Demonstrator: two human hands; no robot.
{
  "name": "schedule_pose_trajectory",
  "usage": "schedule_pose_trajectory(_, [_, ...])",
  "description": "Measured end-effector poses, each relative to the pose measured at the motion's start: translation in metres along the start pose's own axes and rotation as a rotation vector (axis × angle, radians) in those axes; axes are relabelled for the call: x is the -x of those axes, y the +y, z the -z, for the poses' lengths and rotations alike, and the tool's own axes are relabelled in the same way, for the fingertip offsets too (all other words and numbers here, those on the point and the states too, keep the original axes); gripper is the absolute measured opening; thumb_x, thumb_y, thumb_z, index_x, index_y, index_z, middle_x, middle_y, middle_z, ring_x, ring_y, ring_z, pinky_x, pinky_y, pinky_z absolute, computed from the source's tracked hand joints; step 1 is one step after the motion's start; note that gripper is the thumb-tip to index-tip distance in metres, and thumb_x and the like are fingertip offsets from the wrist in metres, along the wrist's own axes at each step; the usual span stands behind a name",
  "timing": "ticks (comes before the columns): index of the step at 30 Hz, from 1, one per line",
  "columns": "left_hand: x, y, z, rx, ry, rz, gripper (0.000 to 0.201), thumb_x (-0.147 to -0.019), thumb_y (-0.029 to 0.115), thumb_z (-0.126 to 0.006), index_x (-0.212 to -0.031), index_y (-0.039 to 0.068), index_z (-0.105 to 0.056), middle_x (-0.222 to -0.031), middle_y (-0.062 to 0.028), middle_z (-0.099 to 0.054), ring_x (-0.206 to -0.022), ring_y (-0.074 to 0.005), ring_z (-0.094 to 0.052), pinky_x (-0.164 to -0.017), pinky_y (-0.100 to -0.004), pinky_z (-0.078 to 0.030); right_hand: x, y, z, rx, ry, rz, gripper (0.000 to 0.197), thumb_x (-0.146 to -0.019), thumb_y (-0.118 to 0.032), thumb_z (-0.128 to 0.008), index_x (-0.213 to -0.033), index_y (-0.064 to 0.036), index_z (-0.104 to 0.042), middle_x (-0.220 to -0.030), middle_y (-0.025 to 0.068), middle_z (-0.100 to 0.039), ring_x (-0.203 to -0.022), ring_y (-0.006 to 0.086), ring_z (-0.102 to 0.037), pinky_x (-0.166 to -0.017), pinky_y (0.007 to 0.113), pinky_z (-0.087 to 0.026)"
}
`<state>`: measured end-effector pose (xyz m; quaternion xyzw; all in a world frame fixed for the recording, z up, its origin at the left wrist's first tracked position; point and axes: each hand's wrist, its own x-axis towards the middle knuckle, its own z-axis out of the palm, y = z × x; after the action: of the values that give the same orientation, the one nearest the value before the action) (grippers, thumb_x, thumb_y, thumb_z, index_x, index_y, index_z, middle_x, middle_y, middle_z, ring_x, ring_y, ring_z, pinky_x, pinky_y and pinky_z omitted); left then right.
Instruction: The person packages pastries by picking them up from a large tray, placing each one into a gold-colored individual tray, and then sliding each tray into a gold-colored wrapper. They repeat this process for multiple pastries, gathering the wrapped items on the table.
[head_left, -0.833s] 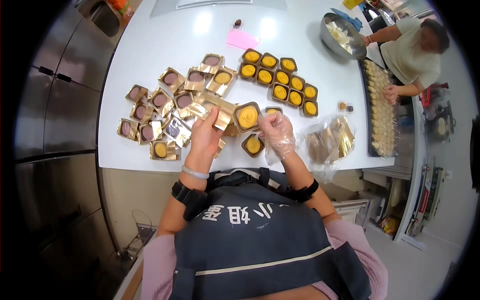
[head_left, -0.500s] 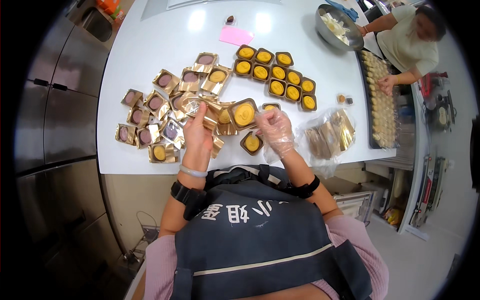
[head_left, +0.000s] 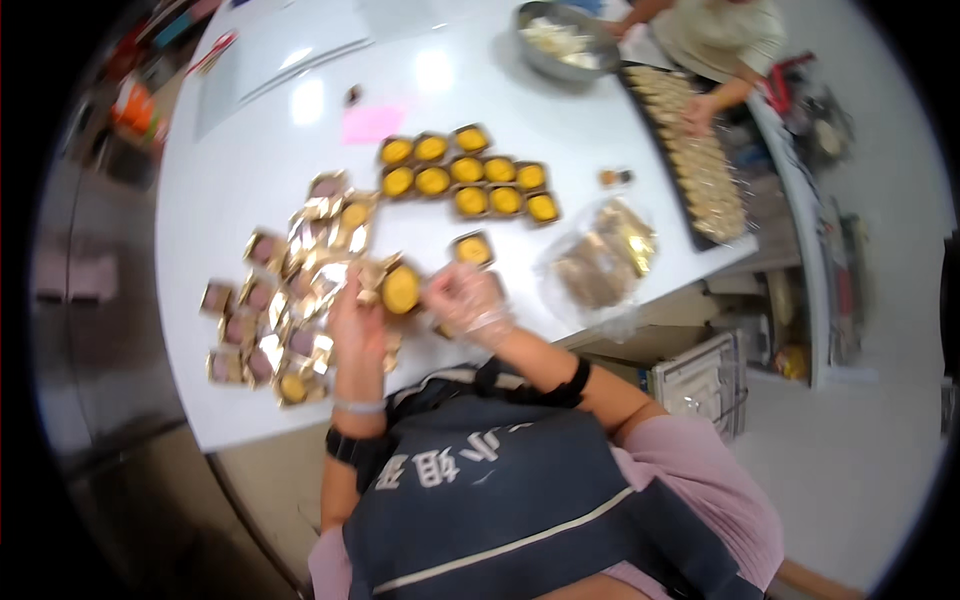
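Beneath your fingers (head_left: 447,288) you have a glossy white tabletop (head_left: 230,180); beyond them, light reflections (head_left: 307,100) glare off it. Left of your fingers stand dark, shiny cabinet doors (head_left: 112,350), blurred. Well to their right, a shelved unit (head_left: 818,320) meets a pale grey floor (head_left: 840,460).

Blur is smearing the left hand (head_left: 358,322) and the gold wrappers (head_left: 328,280) beside it, leaving its hold unclear. Near the tabletop's (head_left: 250,190) front edge, the gloved right hand (head_left: 468,297) is partly hiding a yellow cake (head_left: 443,329). Toward the far edge, a dark object (head_left: 353,95) is appearing too small to identify. Beyond the right edge, the picture's top is cutting off a co-worker (head_left: 712,38).
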<state>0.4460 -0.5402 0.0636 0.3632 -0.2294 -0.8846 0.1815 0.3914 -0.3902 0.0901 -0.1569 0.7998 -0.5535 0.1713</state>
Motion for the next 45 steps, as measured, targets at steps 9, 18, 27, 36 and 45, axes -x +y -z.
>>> schedule_pose_trajectory(9, [0.008,0.003,-0.011,-0.102,-0.172,0.182,0.031,-0.086,0.024,-0.049,-0.104,-0.001,-0.049,-0.101,-0.0116,-0.055,-0.095,-0.0231,-0.054,-0.083,-0.0373,-0.043,-0.002,-0.003,0.014,-0.044,-0.141,-0.07,0.018,-0.075,-0.012,-0.06,-0.064,-0.0034,-0.049,-0.057,0.0022,-0.053,-0.05,0.0055,-0.049,-0.044,0.021,-0.041])
schedule_pose_trajectory(18, [0.0,-0.004,-0.002,-0.096,0.04,0.212,0.026,-0.083,0.018,-0.051,-0.104,0.003,-0.05,-0.103,-0.0099,-0.056,-0.096,-0.0224,-0.054,-0.084,-0.0354,-0.045,-0.005,0.01,0.005,-0.244,0.026,-0.1,0.023,-0.078,-0.018,-0.058,-0.065,-0.001,-0.049,-0.055,0.0038,-0.054,-0.048,0.0064,-0.05,-0.044,0.021,-0.042])
schedule_pose_trajectory(27, [0.005,-0.007,0.002,-0.14,-0.063,0.198,0.027,-0.084,0.018,-0.051,-0.104,0.0,-0.05,-0.1,-0.0088,-0.055,-0.093,-0.0211,-0.053,-0.083,-0.0347,-0.044,-0.005,0.009,0.003,-0.126,0.043,-0.1,0.029,-0.075,-0.024,-0.059,-0.057,-0.0026,-0.051,-0.053,0.0064,-0.057,-0.05,0.01,-0.056,-0.046,0.024,-0.044])
schedule_pose_trajectory(36, [0.009,-0.006,-0.012,-0.164,-0.133,0.216,0.024,-0.082,0.02,-0.057,-0.094,0.0,-0.052,-0.091,-0.0091,-0.057,-0.088,-0.0199,-0.055,-0.08,-0.0349,-0.043,-0.006,0.008,0.01,-0.057,0.003,-0.14,0.028,-0.076,-0.021,-0.059,-0.059,0.0001,-0.052,-0.055,0.0063,-0.055,-0.049,0.0087,-0.055,-0.046,0.022,-0.046])
schedule_pose_trajectory(45, [0.014,-0.001,-0.008,-0.256,-0.273,0.292,0.024,-0.083,0.017,-0.054,-0.1,0.0,-0.052,-0.096,-0.0089,-0.057,-0.088,-0.0187,-0.055,-0.078,-0.0329,-0.045,-0.003,0.0,0.012,0.226,-0.045,-0.025,0.022,-0.071,-0.023,-0.064,-0.064,-0.0035,-0.055,-0.059,0.007,-0.056,-0.054,0.0111,-0.056,-0.051,0.026,-0.045])
